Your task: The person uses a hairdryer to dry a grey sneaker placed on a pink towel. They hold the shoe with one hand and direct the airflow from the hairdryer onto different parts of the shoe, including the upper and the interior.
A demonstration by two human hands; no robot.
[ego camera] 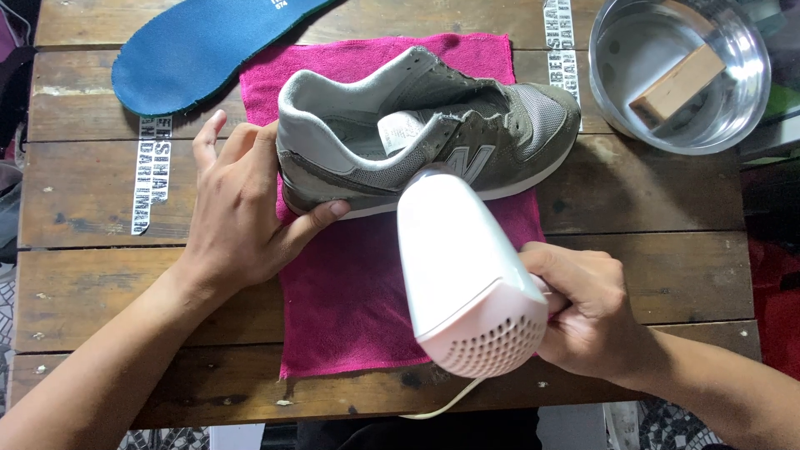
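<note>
A grey sneaker [467, 133] without laces lies on its side on a pink cloth [350, 292], opening toward me. My left hand [237, 208] grips its heel, thumb under the sole edge. My right hand [583, 304] holds the handle of a white hair dryer [462, 267], whose nozzle points at the sneaker's side near the white sole. The dryer's vented back faces me and its cord [446, 404] hangs off the table's front edge.
A blue insole [200, 46] lies at the back left of the wooden table [83, 275]. A metal bowl [679, 71] with water and a wooden-backed brush [677, 83] stands at the back right. Printed tape strips [150, 175] cross the planks.
</note>
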